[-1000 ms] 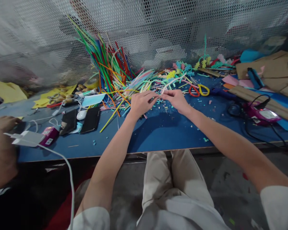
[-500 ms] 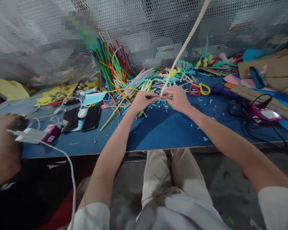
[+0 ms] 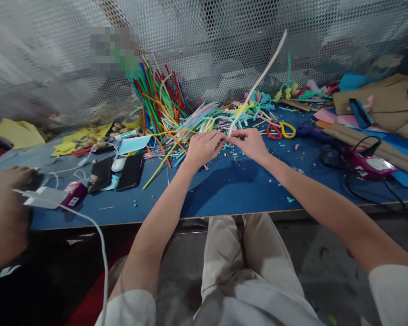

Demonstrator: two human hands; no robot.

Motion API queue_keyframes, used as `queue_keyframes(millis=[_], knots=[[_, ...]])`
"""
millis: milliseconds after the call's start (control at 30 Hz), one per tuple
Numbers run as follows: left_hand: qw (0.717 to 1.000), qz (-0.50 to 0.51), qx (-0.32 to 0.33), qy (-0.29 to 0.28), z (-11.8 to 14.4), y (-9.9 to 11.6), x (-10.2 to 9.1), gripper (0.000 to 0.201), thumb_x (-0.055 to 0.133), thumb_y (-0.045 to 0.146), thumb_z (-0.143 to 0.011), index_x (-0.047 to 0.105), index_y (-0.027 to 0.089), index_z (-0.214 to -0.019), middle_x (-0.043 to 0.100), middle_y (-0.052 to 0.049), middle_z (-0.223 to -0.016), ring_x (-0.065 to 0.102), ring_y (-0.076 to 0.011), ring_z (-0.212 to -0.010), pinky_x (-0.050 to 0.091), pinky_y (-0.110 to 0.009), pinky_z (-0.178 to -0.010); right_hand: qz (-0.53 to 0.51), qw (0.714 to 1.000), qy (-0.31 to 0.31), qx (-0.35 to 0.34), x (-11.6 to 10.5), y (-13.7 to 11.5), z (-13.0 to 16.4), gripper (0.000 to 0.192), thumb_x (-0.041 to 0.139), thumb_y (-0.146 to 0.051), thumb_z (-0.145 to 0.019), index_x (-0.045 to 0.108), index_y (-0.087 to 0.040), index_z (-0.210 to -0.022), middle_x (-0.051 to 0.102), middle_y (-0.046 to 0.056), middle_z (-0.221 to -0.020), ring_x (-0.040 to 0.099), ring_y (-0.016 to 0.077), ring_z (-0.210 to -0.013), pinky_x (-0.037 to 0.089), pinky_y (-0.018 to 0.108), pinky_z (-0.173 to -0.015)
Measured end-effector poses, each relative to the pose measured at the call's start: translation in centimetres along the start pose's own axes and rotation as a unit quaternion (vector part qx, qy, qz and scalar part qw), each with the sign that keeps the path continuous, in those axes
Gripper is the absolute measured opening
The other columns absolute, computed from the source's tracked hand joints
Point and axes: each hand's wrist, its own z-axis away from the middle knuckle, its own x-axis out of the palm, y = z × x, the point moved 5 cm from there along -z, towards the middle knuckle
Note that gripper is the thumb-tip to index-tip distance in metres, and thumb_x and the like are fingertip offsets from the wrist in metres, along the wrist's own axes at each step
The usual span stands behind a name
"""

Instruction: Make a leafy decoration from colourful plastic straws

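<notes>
A long cream pipe cleaner slants up and away to the right from my two hands, above the middle of the blue table. Its lower end is in a pinch between the thumb and forefinger of my right hand. Close beside it, my left hand has its fingers curled round the same end, which they mostly hide. Behind my hands lies a heap of cut pastel pipe cleaners, with a bundle of long coloured pipe cleaners to its left.
Scissors with red and yellow handles lie right of my hands. Farther right are a glue gun, a purple power strip and brown cardboard. Phones and a white charger lie left, near another person's hand.
The pipe cleaner's upper end has come down into view. My left hand has turned, its fingers now more curled over the lower end. My right hand stays nearly in place.
</notes>
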Motion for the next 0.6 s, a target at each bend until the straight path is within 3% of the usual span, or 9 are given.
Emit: queue_keyframes(millis=[133, 233, 333, 467, 600], knots=[[1.000, -0.008, 0.014, 0.021, -0.2, 0.1, -0.1, 0.035, 0.050, 0.041, -0.113, 0.079, 0.021, -0.115, 0.082, -0.013, -0.118, 0.077, -0.0255, -0.110, 0.055, -0.038, -0.096, -0.059, 0.997, -0.016, 0.039, 0.1, 0.3, -0.1, 0.052, 0.079, -0.072, -0.086, 0.077, -0.021, -0.077, 0.074, 0.007, -0.082, 0.060, 0.0218, -0.076, 0.046, 0.040, -0.078], [1.000, 0.021, -0.016, 0.013, -0.4, -0.6, 0.7, 0.034, 0.054, 0.043, -0.112, 0.080, 0.022, -0.116, 0.083, -0.011, -0.116, 0.077, -0.0249, -0.108, 0.055, -0.036, -0.091, 0.040, 0.999, -0.001, -0.005, -0.4, 0.2, -0.3, 0.048, 0.074, -0.067, -0.093, 0.077, -0.021, -0.081, 0.074, 0.008, -0.084, 0.060, 0.0232, -0.079, 0.045, 0.042, -0.081], [0.994, 0.093, -0.048, -0.016, -0.3, -1.3, 1.7, 0.033, 0.058, 0.043, -0.110, 0.083, 0.022, -0.114, 0.084, -0.010, -0.110, 0.077, -0.0235, -0.099, 0.054, -0.034, -0.086, 0.145, 0.987, 0.007, -0.066, -0.6, 0.4, -0.5, 0.046, 0.068, -0.066, -0.100, 0.079, -0.023, -0.086, 0.078, 0.009, -0.095, 0.063, 0.0275, -0.091, 0.043, 0.047, -0.094], [0.966, 0.214, -0.125, -0.074, 0.1, -2.3, 2.4, 0.039, 0.062, 0.050, -0.106, 0.087, 0.020, -0.100, 0.081, -0.006, -0.084, 0.066, -0.0183, -0.071, 0.048, -0.032, -0.070, 0.142, 0.985, -0.037, -0.094, -0.1, 1.6, -0.7, 0.050, 0.060, -0.071, -0.102, 0.079, -0.027, -0.089, 0.079, 0.007, -0.100, 0.063, 0.0271, -0.091, 0.045, 0.046, -0.095], [0.923, 0.307, -0.197, -0.123, 0.6, -3.0, 2.5, 0.049, 0.073, 0.064, -0.096, 0.089, 0.019, -0.094, 0.075, -0.006, -0.070, 0.057, -0.0151, -0.060, 0.042, -0.031, -0.059, 0.151, 0.982, -0.054, -0.101, 0.3, 2.2, -0.7, 0.055, 0.060, -0.077, -0.099, 0.081, -0.027, -0.093, 0.079, 0.008, -0.103, 0.064, 0.0295, -0.099, 0.044, 0.049, -0.102]])
